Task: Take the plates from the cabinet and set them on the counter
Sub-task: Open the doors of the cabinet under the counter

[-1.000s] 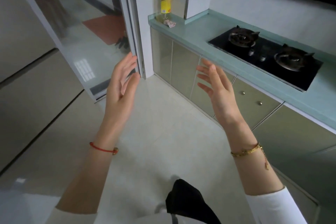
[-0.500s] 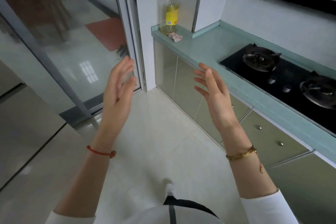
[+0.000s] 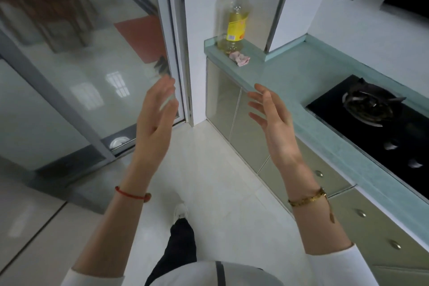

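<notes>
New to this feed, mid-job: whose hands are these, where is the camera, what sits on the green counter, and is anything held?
There is no machine: one camera sits on a person's head, looking forward and down at their own bare hands. The left hand and right hand are both raised, open, palms facing each other, holding nothing. On the green counter are an oil bottle, a crumpled pink scrap and a black gas hob. The cabinet doors below are closed; no plates show.
</notes>
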Available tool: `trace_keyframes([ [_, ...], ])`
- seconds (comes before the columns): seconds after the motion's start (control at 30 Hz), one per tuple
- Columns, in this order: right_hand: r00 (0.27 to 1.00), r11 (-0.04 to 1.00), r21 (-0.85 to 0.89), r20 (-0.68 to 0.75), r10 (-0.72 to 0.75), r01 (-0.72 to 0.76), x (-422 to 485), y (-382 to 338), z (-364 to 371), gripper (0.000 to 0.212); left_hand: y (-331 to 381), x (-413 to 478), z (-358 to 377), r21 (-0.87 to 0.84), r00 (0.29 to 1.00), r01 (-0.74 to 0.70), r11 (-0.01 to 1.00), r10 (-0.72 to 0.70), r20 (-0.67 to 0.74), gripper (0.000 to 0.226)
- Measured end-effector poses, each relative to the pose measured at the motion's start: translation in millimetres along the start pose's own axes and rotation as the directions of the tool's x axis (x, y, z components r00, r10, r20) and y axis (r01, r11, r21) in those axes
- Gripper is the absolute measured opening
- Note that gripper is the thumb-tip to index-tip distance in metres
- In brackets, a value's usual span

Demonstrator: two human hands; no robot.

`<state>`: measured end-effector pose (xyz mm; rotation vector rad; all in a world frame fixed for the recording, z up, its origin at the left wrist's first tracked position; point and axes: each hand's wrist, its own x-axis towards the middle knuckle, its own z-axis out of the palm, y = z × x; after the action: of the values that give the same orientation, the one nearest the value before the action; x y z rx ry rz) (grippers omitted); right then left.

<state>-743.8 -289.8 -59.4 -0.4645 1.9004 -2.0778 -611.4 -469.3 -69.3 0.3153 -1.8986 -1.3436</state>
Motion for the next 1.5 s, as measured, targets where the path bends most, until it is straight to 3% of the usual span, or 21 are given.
trace_keyframes([
  [0.2,0.999,1.0,-0.01,-0.05,-0.012,0.011,89,23,47,0.039,-56,96,-11,0.021,0.995,0.011,1.0,-0.014,0.102,0.043],
  [0.47,0.982,1.0,0.009,-0.19,-0.018,0.02,186,38,101,0.038,-120,220,-18,-0.072,0.959,0.075,0.995,-0.052,0.278,0.043],
  [1.0,0.906,0.997,-0.061,-0.424,0.014,-0.043,348,59,97,0.037,-224,393,62,-0.167,0.873,0.158,0.973,-0.059,0.484,0.043],
  [1.23,0.864,0.994,-0.072,-0.503,0.032,-0.079,389,70,104,0.037,-262,438,86,-0.161,0.805,0.192,0.968,-0.061,0.591,0.048],
  [1.5,0.763,0.991,-0.074,-0.646,0.037,-0.11,403,101,126,0.037,-301,468,96,-0.139,0.691,0.227,0.964,-0.059,0.72,0.045],
])
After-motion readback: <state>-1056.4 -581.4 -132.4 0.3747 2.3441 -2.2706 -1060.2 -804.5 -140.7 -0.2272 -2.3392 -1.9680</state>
